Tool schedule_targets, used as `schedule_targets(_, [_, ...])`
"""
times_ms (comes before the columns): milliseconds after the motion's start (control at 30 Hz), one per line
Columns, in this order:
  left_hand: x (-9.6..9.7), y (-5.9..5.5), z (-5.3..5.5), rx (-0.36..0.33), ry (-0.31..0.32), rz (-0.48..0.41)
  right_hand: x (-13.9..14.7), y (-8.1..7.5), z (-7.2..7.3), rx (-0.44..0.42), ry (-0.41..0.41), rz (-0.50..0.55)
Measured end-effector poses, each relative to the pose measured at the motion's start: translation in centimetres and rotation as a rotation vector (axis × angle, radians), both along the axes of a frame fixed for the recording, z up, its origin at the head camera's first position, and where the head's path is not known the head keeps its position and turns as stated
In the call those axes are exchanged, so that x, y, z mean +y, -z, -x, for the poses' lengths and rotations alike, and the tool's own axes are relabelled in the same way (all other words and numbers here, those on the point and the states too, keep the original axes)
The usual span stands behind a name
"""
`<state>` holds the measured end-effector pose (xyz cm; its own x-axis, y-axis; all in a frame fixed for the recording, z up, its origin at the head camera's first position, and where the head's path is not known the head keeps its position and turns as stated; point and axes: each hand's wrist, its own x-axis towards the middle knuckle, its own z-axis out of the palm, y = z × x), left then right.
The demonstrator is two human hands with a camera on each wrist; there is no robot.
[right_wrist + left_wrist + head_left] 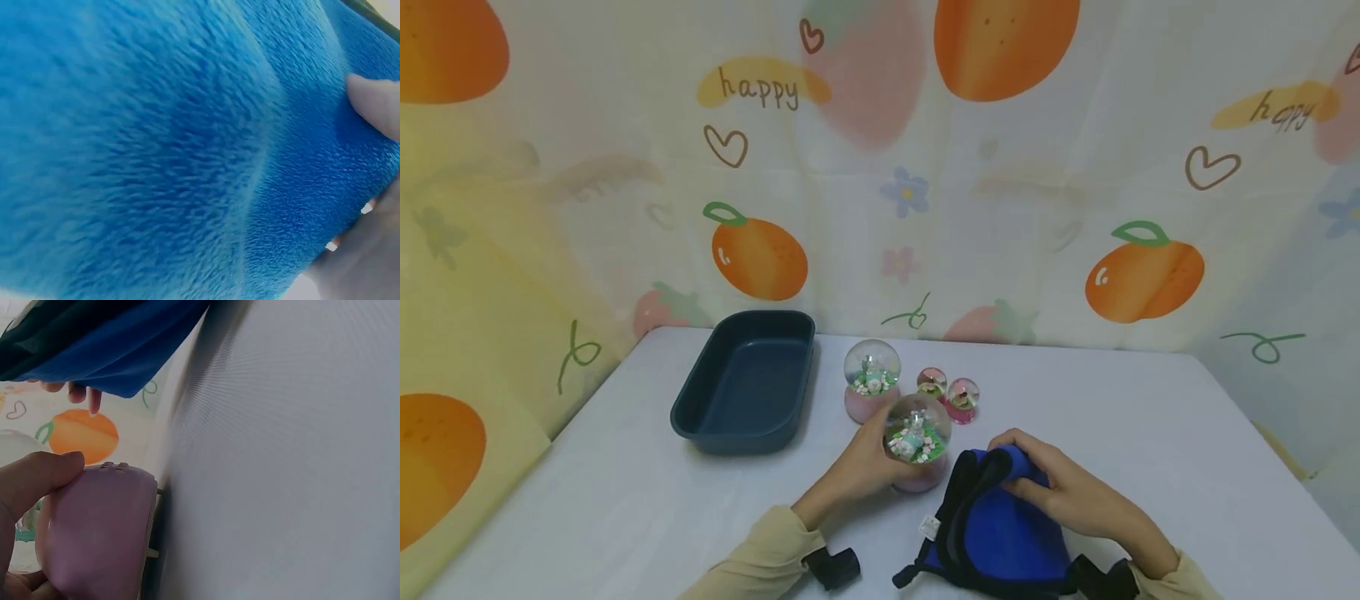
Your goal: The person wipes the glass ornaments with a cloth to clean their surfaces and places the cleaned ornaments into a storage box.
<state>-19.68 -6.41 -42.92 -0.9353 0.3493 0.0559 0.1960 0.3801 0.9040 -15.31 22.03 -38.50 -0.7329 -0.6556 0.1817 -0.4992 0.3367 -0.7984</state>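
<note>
A snow globe (917, 433) with a pink base (103, 531) and white flowers inside is gripped by my left hand (867, 458). Its thumb (44, 478) lies along the base, whose small feet face the white table at very close range. My right hand (1063, 487) pinches a folded blue fleecy cloth (1015, 537) with black edging, just right of that globe. In the right wrist view the plush cloth (187, 156) fills most of the frame, with the thumb pressed onto it. Some fingers of both hands are hidden.
Behind the held globe stands a second, similar snow globe (871, 379). Two small globes, one on the left (932, 382) and one on the right (962, 400), sit close together beside it. A dark blue rectangular tub (681, 412) stands at the back left. A printed curtain (850, 208) hangs behind the table.
</note>
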Motion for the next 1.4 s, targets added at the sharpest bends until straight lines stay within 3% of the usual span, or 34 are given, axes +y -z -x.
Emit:
schedule_targets(167, [0.0, -0.1, -0.2, 0.040, 0.014, -0.007, -0.1, -0.2, 0.0, 0.068, 0.074, 0.067])
schedule_targets(300, [0.1, -0.3, -0.4, 0.113, 0.048, 0.002, 0.0, -0.1, 0.1, 0.140, 0.133, 0.144])
schedule_targets(533, [0.6, -1.3, -1.2, 0.327, 0.097, 0.066, -0.6, 0.1, 0.4, 0.260, 0.217, 0.296])
schedule_targets(733, [0.8, -2.3, -1.9, 0.337, 0.069, 0.071, -1.8, 0.1, -0.1, 0.329, 0.399, 0.281])
schedule_targets(867, [0.7, -2.9, -2.1, 0.324, 0.058, 0.046, -2.8, -0.1, -0.6, 0.328, 0.575, 0.267])
schedule_targets(967, [0.6, -3.2, -2.3, 0.306, 0.059, 0.011, -3.3, -0.4, -0.9, 0.314, 0.639, 0.291])
schedule_targets(1067, [0.6, -3.5, -2.5, 0.310, 0.059, -0.013, -3.5, -0.5, -1.1, 0.308, 0.586, 0.303])
schedule_targets(1300, [0.6, -3.9, -2.6, 0.348, 0.048, -0.065, -3.5, -0.4, -1.3, 0.286, 0.278, 0.385])
schedule_targets(1400, [0.4, -4.0, -2.5, 0.353, 0.041, -0.085, -3.3, -0.6, -1.3, 0.264, 0.186, 0.398])
